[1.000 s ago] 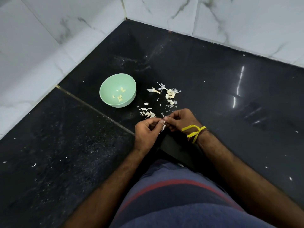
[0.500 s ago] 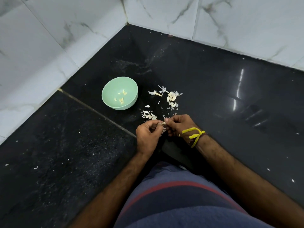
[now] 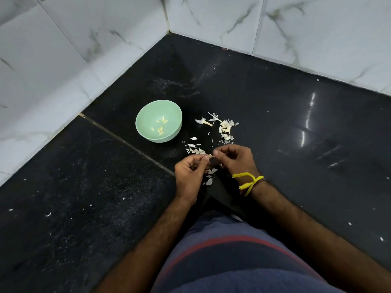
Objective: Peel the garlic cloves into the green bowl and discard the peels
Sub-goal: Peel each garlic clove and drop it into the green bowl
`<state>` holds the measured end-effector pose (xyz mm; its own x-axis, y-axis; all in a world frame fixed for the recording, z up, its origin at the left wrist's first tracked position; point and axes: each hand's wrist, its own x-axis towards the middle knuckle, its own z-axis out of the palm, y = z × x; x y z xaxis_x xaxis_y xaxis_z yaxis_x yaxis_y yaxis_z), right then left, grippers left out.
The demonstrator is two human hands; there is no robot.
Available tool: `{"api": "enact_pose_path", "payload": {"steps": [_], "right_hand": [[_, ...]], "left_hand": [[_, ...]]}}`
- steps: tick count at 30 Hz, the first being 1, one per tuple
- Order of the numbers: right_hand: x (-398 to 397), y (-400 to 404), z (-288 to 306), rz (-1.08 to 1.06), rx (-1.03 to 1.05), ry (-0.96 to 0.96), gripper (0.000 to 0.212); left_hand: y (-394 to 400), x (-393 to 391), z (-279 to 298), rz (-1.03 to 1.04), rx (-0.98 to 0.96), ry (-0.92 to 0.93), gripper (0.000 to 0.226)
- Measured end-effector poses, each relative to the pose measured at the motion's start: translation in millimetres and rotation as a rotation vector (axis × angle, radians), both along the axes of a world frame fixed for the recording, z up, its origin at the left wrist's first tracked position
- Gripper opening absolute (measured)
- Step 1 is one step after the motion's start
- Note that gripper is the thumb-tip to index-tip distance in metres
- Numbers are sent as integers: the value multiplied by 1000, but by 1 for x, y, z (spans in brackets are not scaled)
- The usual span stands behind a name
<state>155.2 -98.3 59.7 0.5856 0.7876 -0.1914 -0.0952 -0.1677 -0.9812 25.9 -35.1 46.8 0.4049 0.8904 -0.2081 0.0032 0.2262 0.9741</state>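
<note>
Garlic clove (image 3: pixel 210 155): a small pale piece, held between the two hands just above the black desk (image 3: pixel 275 115), near the person's body. Only its tip shows; the rest is hidden by fingers.

Left to right:

Green bowl (image 3: pixel 148 132) stands upright on the desk, left of and beyond the hands, apart from them. Several peeled cloves (image 3: pixel 160 129) lie on its inner floor.

Left hand (image 3: pixel 189 173): forearm reaches forward from the lower frame, wrist straight, fingers curled inward, thumb and forefinger tips pinched toward the centre. Its grip is closed on the left end of the garlic clove.

Loose peels (image 3: pixel 193 148) lie on the desk just beyond the left hand, between it and the bowl. More peel scraps (image 3: pixel 209 178) lie directly beneath the gap between the hands.

Right hand (image 3: pixel 234 159): forearm enters from the lower right, fingers folded, thumb and forefinger meeting the left hand's fingertips. Its grip is closed on the right end of the same clove. A yellow thread (image 3: pixel 249 181) is tied round the right wrist.

Farther heap of peels and unpeeled pieces (image 3: pixel 224 129) lies beyond the right hand, right of the bowl and clear of it.

White marble-pattern wall tiles (image 3: pixel 63 60) bound the desk at left and rear. A striped garment (image 3: pixel 232 261) fills the lower centre.
</note>
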Motion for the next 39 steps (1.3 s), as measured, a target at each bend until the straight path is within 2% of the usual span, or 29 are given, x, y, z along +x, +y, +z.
{"api": "enact_pose_path", "payload": {"steps": [3, 9, 14, 20, 24, 29, 34, 39], "right_hand": [[0, 2, 0, 69, 37, -63, 10], [2, 3, -6, 93, 35, -7, 8], [-3, 1, -6, 84, 83, 179, 9], [-1, 0, -7, 46, 159, 385, 8], [0, -1, -8, 55, 160, 392, 10], [-4, -1, -6, 38, 154, 389, 10], [-9, 0, -5, -19, 147, 423, 8], [-10, -2, -5, 8, 139, 370, 8]], "left_hand": [[3, 0, 1, 11, 19, 19, 6], [4, -1, -1, -5, 101, 84, 4], [2, 2, 1, -4, 291, 239, 9], [1, 1, 4, -8, 383, 280, 7], [1, -1, 9, -23, 471, 271, 17], [2, -2, 10, -17, 539, 273, 7], [3, -3, 7, -2, 535, 299, 6], [4, -5, 7, -15, 603, 325, 5]]}}
